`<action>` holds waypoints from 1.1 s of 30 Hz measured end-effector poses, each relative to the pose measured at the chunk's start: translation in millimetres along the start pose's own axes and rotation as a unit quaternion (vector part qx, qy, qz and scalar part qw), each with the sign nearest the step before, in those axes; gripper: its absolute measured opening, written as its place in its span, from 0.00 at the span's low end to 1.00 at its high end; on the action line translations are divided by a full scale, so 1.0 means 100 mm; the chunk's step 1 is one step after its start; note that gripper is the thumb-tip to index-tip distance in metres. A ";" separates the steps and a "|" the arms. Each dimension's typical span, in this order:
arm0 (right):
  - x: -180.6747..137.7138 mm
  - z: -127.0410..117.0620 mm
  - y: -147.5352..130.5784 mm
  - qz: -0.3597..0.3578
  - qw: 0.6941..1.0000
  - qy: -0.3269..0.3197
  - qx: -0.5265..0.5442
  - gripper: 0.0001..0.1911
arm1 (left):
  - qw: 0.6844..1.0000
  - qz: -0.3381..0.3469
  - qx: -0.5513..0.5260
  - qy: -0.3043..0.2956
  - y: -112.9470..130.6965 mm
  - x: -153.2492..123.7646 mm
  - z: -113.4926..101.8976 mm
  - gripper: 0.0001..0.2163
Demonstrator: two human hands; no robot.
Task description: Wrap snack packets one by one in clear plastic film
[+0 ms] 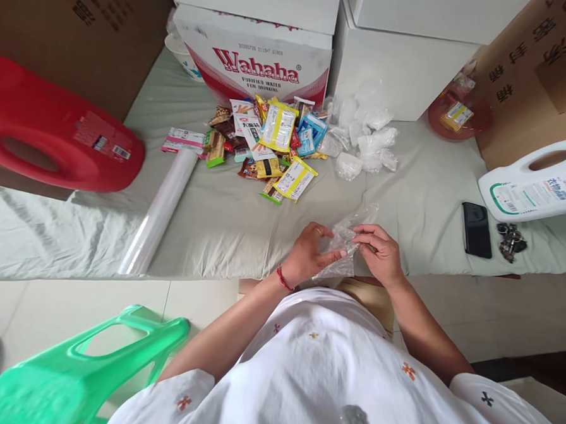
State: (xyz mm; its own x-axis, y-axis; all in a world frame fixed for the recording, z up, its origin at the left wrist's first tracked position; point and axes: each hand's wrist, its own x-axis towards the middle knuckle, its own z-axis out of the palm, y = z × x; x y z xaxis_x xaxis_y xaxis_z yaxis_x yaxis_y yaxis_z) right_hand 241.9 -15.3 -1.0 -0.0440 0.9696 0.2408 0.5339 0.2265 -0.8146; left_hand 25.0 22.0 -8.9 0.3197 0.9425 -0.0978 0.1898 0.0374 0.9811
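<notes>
My left hand (308, 253) and my right hand (379, 252) both pinch a clear plastic bag (342, 245) at the near edge of the cloth-covered surface (226, 221). The bag looks crumpled and I cannot see anything inside it. Beyond my hands lies a pile of snack packets (270, 143), yellow, blue, brown and green. To the right of that pile sits a heap of clear plastic bags (364, 135).
A roll of clear film (159, 212) lies left of centre. A red plastic stool (46, 126) and a green stool (78, 374) are at left. A Wahaha carton (256, 61) and white boxes stand behind. A phone (476, 229), keys (511, 240) and a white detergent jug (533, 186) lie at right.
</notes>
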 end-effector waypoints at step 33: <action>0.55 -0.22 0.08 0.048 0.991 -0.117 0.032 0.10 | 0.941 -0.122 -0.256 0.186 -0.21 0.16 -0.49 0.16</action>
State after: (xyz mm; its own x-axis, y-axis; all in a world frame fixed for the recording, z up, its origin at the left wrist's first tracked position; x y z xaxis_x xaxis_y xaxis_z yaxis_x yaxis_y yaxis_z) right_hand 262.3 37.9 17.3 -0.1945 0.9802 0.0380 0.4914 0.1308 -0.8611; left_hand -19.1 52.5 -22.9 -0.0398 0.9324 -0.3593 -0.2859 0.3339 0.8982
